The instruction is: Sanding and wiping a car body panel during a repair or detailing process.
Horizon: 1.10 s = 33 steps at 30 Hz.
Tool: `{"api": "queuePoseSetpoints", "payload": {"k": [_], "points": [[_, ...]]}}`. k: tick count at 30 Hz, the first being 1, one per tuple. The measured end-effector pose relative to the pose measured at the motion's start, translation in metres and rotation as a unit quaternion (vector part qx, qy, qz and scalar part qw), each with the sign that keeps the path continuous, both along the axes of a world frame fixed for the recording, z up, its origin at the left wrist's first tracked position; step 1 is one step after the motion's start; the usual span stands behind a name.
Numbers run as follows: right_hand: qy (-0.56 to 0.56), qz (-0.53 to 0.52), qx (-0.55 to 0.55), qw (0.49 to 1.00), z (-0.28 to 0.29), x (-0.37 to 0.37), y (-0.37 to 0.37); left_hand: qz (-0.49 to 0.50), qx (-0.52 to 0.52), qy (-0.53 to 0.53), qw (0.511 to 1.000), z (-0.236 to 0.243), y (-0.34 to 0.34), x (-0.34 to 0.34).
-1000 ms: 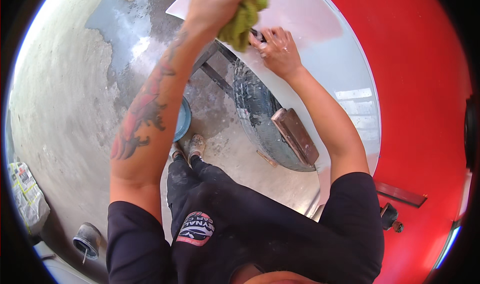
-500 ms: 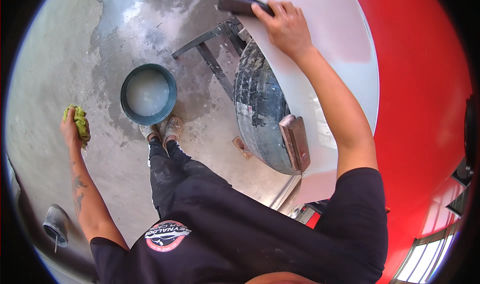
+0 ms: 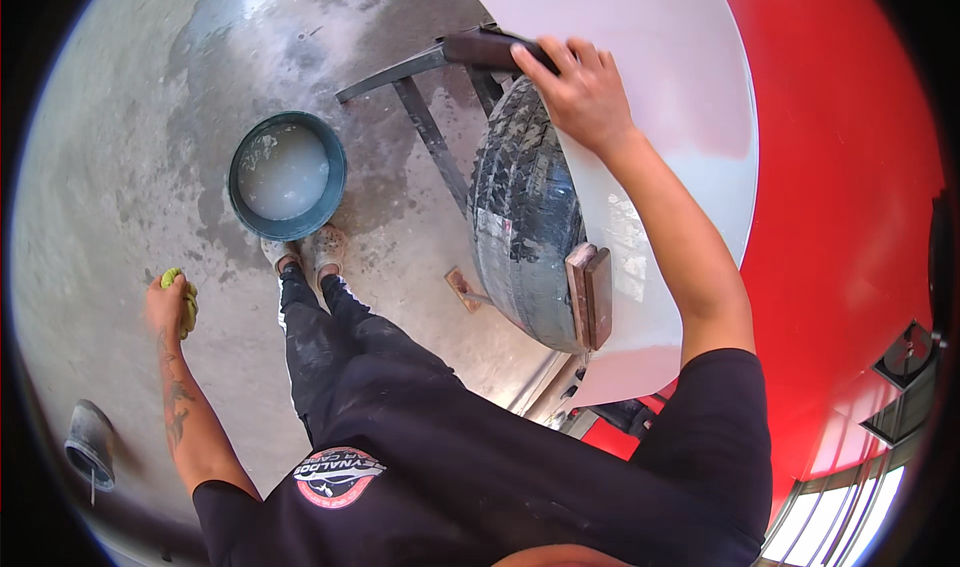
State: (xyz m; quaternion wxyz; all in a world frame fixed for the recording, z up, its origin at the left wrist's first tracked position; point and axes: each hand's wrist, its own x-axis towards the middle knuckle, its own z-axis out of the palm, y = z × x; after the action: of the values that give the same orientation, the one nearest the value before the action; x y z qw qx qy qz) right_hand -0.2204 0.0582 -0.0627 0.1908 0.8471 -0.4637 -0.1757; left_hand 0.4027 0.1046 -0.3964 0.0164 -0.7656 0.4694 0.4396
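My right hand (image 3: 580,92) grips a dark sanding block (image 3: 490,50) by its near end. The block lies along the inner edge of the pale, primed wheel-arch panel (image 3: 640,97), at the top of the tire (image 3: 525,212). Off to the left, above the floor, my left hand (image 3: 165,307) is closed around a bunched yellow-green cloth (image 3: 186,302). Between my hands stands a round dark teal bucket (image 3: 338,177) of cloudy whitish water (image 3: 285,172), close to my feet. Two brown blocks (image 3: 590,297) rest together at the near end of the tire, beside the panel.
A dark metal stand (image 3: 430,127) stands beyond the tire. The red bodywork (image 3: 820,167) curves away on the right. On the wet-stained concrete floor (image 3: 130,167) lie a small brown piece (image 3: 463,290) and, at lower left, a grey container (image 3: 90,437) with a thin stick.
My right hand and the sanding block have come slightly nearer along the panel edge. My left hand has moved nearer and a little right with the cloth. The whole view has shifted slightly.
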Motion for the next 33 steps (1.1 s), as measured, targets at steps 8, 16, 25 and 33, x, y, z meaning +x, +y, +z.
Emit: {"api": "queuePoseSetpoints", "payload": {"k": [8, 16, 25, 33], "points": [[-0.047, -0.046, 0.016, 0.998, 0.014, -0.004, 0.088, -0.090, 0.034, -0.045, 0.994, -0.015, 0.008, 0.020], [-0.005, 0.002, -0.074, 0.997, -0.042, 0.024, -0.091, -0.061, 0.102, 0.024, 0.993, -0.018, 0.032, 0.014], [-0.039, -0.022, 0.032, 0.998, 0.003, 0.005, 0.037, 0.260, 0.280, 0.203, 0.902, -0.010, 0.080, 0.065], [0.026, 0.037, -0.067, 0.997, -0.057, 0.041, -0.137, 0.236, 0.223, 0.193, 0.926, -0.030, 0.102, 0.071]]}}
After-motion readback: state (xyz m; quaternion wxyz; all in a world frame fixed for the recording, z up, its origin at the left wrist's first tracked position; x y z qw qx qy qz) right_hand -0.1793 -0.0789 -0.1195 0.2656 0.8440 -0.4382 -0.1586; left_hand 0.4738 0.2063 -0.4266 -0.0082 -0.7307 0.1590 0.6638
